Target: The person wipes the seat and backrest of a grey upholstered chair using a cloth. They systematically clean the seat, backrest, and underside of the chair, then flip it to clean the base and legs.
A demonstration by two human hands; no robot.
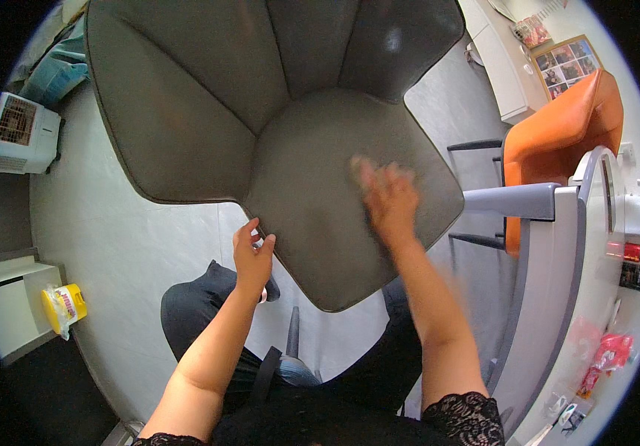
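Left hand (253,256) pinches the front edge of the chair (290,141), fingers curled; right hand (388,197), blurred, lies fingers-spread on the seat. The padded seat probably yields yet is heavy; its rim gives firmest hold.

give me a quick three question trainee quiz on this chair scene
1. True or false: the left hand grips the front edge of the grey chair seat.
2. Which hand lies blurred on top of the seat? A) right hand B) left hand C) neither
3. What colour is the armchair at the right, beside the white desk?

Key: 1 true; 2 A; 3 orange
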